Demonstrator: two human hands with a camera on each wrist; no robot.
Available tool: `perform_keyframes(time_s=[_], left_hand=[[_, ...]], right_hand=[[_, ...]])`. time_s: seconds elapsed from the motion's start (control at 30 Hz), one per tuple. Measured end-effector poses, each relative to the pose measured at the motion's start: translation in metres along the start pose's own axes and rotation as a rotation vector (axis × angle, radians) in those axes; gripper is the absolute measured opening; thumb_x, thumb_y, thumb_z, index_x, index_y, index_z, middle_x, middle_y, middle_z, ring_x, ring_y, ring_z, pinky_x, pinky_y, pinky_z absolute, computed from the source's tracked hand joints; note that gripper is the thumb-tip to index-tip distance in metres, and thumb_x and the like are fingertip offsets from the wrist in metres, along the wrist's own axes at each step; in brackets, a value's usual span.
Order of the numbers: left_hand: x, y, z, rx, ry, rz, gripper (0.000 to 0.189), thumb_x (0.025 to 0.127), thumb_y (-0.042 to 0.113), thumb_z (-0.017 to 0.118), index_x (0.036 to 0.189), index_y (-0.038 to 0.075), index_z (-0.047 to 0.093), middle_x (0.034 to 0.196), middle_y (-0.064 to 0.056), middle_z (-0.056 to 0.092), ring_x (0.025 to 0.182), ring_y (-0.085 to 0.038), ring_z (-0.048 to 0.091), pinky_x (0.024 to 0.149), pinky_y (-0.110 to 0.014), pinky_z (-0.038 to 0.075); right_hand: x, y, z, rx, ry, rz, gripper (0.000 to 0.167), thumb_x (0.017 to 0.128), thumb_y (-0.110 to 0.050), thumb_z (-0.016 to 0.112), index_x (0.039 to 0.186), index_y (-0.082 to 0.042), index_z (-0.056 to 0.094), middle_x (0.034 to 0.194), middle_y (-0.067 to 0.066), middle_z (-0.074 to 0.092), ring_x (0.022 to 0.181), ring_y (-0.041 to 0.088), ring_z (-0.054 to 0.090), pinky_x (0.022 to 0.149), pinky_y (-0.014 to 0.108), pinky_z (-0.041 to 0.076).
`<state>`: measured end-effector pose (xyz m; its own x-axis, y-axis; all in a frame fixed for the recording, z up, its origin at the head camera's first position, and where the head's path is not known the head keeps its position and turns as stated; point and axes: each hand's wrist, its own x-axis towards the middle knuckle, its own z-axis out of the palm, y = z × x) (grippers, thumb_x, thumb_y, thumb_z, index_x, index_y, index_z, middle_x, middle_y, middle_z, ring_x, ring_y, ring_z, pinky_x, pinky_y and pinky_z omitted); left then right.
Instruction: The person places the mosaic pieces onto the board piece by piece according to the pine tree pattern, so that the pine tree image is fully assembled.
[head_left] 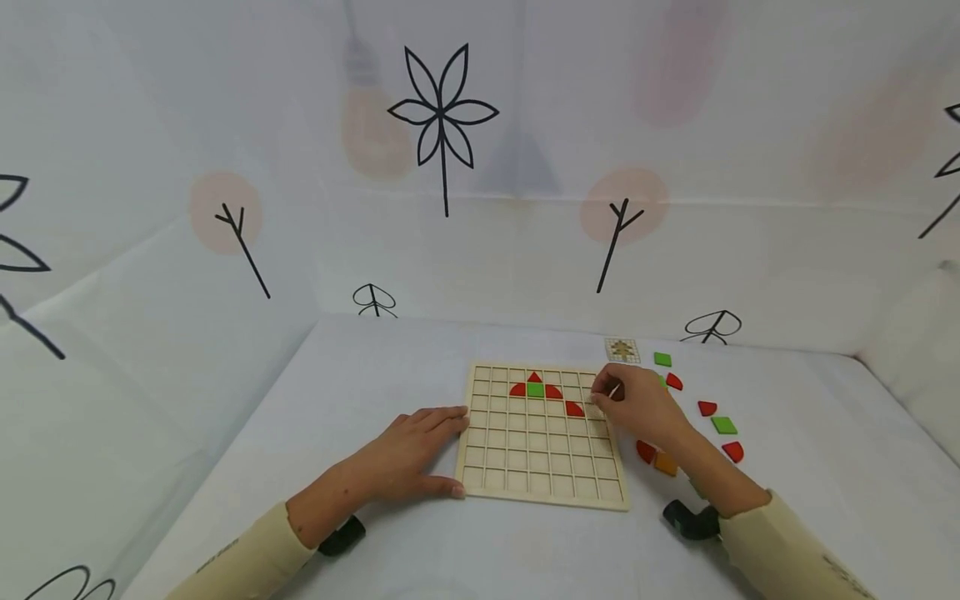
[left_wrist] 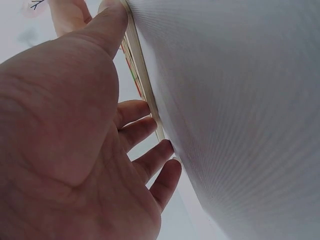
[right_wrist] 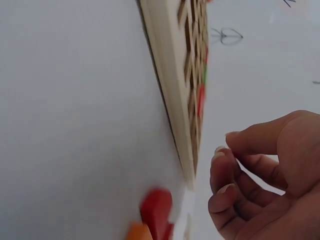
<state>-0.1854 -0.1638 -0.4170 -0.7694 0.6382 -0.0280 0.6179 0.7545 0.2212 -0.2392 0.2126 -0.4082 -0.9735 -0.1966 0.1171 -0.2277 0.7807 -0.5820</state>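
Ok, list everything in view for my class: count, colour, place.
Board: one, pale wood, centre
Board pieces: five (four red, one green), far half
Loose red pieces: four-plus, right of board
Loose green pieces: three-plus, right of board
Orange piece: one, right of board
Card: one, beige, beyond board
Table: one, white, underneath
Backdrop: one, white printed, behind
Wrist devices: two, black, wrists
Sleeves: two, beige, forearms
Left hand: one, touching board's left edge
Right hand: one, by board's right edge

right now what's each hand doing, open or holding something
Left hand: open, touching the board.
Right hand: curled closed, nothing visible in its grip.
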Motion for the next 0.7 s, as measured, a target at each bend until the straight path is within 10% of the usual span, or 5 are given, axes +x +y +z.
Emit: perform_keyframes(time_s=[0.7], left_hand=[[0.000, -0.001, 0.002, -0.002, 0.001, -0.007, 0.095, 0.091, 0.070, 0.071, 0.164, 0.018, 0.039, 0.172, 0.002, 0.032, 0.155, -0.024, 0.035, 0.117, -0.055, 0.039]], right_hand=[[0.007, 0.066, -0.053, -0.070, 0.064, 0.092, 0.027, 0.100, -0.012, 0.068, 0.123, 0.002, 0.071, 0.113, 0.022, 0.070, 0.095, 0.036, 0.065, 0.066, 0.033, 0.055]])
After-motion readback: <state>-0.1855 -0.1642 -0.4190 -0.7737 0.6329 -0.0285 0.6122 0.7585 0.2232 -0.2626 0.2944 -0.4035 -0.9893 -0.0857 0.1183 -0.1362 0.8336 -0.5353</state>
